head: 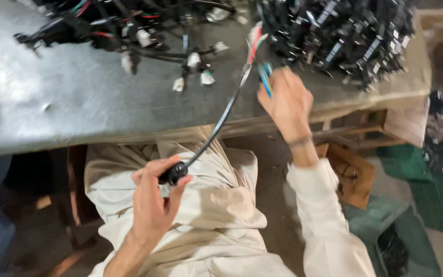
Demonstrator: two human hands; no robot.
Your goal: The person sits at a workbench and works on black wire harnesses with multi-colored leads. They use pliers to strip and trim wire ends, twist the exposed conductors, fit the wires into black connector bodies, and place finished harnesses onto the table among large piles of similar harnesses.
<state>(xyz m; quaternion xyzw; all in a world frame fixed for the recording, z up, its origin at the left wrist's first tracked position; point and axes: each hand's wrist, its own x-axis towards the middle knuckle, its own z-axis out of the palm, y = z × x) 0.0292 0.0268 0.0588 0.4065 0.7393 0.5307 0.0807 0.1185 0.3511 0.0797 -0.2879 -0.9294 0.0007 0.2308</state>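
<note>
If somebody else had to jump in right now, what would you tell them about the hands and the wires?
Left hand: grip closed on the black round end piece of a black sleeved cable, held over the lap.
Right hand: at the table edge, grip closed on the cable's loose blue wires; its red and white wire ends stick out past the hand.
The cable runs taut between both hands.
Grey table: a tangle of wires with white plugs at the back, a heap of black connectors to the right.
Done: cable picked up. Left: cannot tell from this view.
</note>
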